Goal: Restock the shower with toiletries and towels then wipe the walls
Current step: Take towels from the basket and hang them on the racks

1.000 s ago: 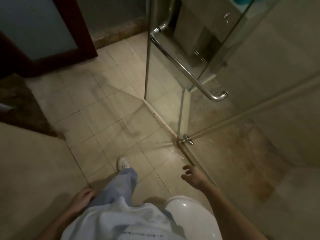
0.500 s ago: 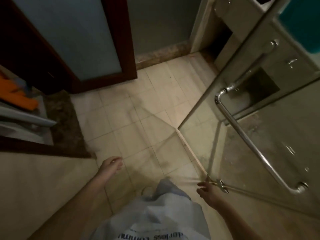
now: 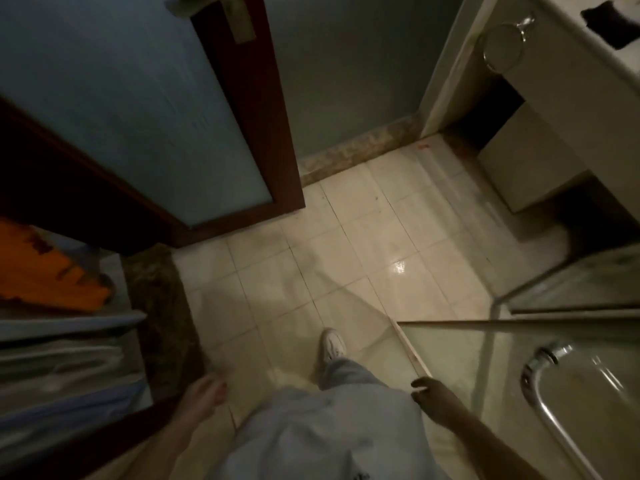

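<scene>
here the left hand (image 3: pixel 207 390) and right hand (image 3: pixel 430 390) hang loose and empty over glossy square tiles (image 3: pixel 329 265).

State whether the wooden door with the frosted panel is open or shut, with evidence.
Open. The door stands swung away from the threshold, and an orange item on shelves shows through the doorway.

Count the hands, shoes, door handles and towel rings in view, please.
Hands: 2, left hand, right hand, both empty.
Shoes: 1, white shoe.
Door handles: 2, shower door handle, wooden door handle.
Towel rings: 1, towel ring.
Total: 6.
</scene>
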`<action>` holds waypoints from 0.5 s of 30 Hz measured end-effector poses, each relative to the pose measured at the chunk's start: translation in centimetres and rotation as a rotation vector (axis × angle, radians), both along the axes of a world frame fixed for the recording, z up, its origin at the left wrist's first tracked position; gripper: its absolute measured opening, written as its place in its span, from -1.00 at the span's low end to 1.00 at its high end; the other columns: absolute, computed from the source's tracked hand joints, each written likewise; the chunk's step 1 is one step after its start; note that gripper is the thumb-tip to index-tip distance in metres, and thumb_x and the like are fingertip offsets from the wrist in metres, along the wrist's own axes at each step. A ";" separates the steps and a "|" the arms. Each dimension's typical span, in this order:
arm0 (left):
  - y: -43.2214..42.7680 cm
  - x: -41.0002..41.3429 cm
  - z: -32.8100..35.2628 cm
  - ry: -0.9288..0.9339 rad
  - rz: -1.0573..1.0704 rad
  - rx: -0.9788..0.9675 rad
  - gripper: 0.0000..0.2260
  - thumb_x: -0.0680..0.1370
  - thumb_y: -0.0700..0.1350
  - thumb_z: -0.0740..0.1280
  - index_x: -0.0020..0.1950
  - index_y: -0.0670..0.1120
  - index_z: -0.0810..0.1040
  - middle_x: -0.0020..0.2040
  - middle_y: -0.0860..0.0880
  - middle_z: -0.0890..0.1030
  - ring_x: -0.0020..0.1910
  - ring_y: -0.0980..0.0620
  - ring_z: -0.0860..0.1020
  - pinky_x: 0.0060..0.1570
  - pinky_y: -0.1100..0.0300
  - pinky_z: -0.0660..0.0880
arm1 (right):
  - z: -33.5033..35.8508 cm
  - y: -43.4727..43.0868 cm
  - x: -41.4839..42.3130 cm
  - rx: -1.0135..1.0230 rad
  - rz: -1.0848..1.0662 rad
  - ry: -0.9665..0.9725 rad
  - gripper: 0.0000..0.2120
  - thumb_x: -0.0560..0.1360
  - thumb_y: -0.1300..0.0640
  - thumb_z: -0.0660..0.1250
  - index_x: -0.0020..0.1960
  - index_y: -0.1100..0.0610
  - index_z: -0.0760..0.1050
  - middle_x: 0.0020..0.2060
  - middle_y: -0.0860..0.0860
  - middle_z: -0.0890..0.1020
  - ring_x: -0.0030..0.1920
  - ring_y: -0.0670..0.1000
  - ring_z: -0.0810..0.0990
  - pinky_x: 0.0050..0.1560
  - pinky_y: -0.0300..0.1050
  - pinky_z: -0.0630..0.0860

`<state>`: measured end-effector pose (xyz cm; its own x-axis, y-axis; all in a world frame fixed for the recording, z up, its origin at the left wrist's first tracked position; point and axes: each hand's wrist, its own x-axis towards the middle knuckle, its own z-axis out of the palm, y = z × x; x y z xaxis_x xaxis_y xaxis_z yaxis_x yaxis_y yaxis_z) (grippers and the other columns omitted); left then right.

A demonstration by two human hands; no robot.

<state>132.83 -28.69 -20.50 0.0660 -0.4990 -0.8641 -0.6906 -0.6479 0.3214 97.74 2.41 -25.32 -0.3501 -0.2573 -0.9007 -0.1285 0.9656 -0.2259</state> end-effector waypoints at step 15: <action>-26.9 -13.4 -2.2 -0.057 -0.133 0.034 -0.86 0.65 -0.18 0.30 0.13 -0.23 0.58 -0.11 -0.21 0.61 -0.17 -0.15 0.54 -0.17 0.11 0.37 | 7.4 -33.7 -16.5 -0.313 -0.181 0.159 -0.66 0.60 0.07 0.27 0.35 0.11 0.49 0.19 0.07 0.63 0.15 0.07 0.62 0.22 0.01 0.56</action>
